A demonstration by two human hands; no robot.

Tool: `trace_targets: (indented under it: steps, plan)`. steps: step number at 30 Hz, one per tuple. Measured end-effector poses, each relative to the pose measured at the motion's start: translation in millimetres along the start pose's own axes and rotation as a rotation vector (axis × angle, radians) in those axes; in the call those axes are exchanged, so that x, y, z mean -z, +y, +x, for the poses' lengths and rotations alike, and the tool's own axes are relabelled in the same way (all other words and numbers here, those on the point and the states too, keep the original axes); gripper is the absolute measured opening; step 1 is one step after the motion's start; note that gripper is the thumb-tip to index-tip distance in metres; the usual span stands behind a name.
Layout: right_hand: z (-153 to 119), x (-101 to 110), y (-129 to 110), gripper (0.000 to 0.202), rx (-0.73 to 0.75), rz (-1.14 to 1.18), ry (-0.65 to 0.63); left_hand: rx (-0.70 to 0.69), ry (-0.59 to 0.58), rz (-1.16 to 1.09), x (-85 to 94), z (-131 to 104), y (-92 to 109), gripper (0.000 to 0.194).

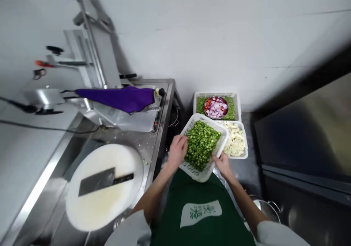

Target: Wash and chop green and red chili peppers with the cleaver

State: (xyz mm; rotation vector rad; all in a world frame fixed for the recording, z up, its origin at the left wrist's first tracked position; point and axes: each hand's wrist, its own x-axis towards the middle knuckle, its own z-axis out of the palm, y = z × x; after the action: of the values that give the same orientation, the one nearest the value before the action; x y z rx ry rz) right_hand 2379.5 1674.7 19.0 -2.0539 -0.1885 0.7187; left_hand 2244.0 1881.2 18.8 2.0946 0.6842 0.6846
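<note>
My right hand grips basket near centre, likely steadying chilies; left hand curls at opposite edge, grip unclear. Cleaver lies flat, lower left.

Both hands reach forward, fingers apparently curled.

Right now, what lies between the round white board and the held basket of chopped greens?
The head view shows the metal counter's edge, green bits, a dark gap, then the left hand.

The person wears a green apron with a white printed patch and pale sleeves.
</note>
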Motion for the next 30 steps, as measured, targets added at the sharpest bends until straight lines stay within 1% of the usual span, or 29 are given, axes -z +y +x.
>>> trace_targets:
  steps: [2, 3, 4, 7, 9, 11, 13, 15, 17, 18, 20, 22, 23, 24, 25, 27, 28, 29, 30]
  plan:
    - [3.3, -5.1, -6.3, 0.020, -0.031, 0.033, 0.095, -0.127, -0.250, -0.022, -23.0, 33.9, 2.9, 0.023]
    - [5.1, -7.7, -11.0, 0.019, -0.034, 0.039, 0.137, -0.158, -0.342, -0.012, -33.9, 49.3, 2.7, 0.022]
    - [6.7, -10.2, -16.1, 0.018, -0.034, 0.045, 0.175, -0.178, -0.404, 0.007, -44.0, 63.2, 1.6, 0.022]
    - [9.9, -16.7, -28.7, 0.018, -0.034, 0.062, 0.289, -0.262, -0.509, 0.035, -66.4, 94.6, -3.7, 0.021]
    - [9.5, -20.3, -31.4, 0.019, -0.044, 0.080, 0.364, -0.348, -0.562, 0.018, -75.8, 106.6, -5.3, 0.020]
    - [6.6, -23.4, -28.7, 0.020, -0.072, 0.116, 0.425, -0.428, -0.620, -0.003, -83.0, 112.7, -2.5, 0.022]
    - [2.3, -25.9, -21.4, 0.021, -0.132, 0.180, 0.468, -0.511, -0.698, -0.030, -89.4, 115.1, 5.7, 0.022]
    - [-2.0, -27.3, -10.5, 0.024, -0.199, 0.243, 0.501, -0.588, -0.769, -0.086, -96.0, 116.2, 18.0, 0.021]
    - [-5.2, -27.0, 3.3, 0.027, -0.263, 0.291, 0.529, -0.606, -0.782, -0.185, -103.2, 119.1, 30.2, 0.020]
    - [-6.4, -26.1, 11.2, 0.028, -0.292, 0.313, 0.551, -0.580, -0.763, -0.242, -107.4, 122.1, 34.2, 0.021]
    - [-8.2, -22.8, 27.7, 0.030, -0.345, 0.357, 0.596, -0.460, -0.684, -0.341, -117.6, 132.2, 34.1, 0.022]
    - [-9.7, -17.8, 43.5, 0.033, -0.389, 0.397, 0.655, -0.275, -0.573, -0.392, -130.6, 146.9, 19.7, 0.021]
    - [-10.2, -14.8, 50.2, 0.035, -0.413, 0.423, 0.687, -0.158, -0.523, -0.396, -138.3, 155.3, 7.3, 0.021]
    - [-10.4, -11.5, 55.6, 0.037, -0.439, 0.452, 0.719, -0.009, -0.489, -0.392, -146.6, 163.8, -7.8, 0.023]
    - [-10.4, -7.8, 59.7, 0.039, -0.463, 0.486, 0.752, 0.153, -0.472, -0.381, -155.6, 172.2, -24.8, 0.024]
    - [-9.5, 0.4, 64.2, 0.042, -0.496, 0.558, 0.819, 0.468, -0.485, -0.344, -175.6, 187.9, -60.4, 0.024]
    - [-9.0, 4.7, 65.2, 0.043, -0.507, 0.590, 0.847, 0.573, -0.496, -0.321, -186.7, 195.2, -77.4, 0.025]
    - [-8.6, 8.9, 66.1, 0.044, -0.513, 0.621, 0.880, 0.647, -0.507, -0.297, -198.8, 202.4, -93.1, 0.026]
    - [-8.6, 12.7, 67.5, 0.045, -0.511, 0.650, 0.919, 0.685, -0.510, -0.272, -211.9, 209.8, -107.3, 0.026]
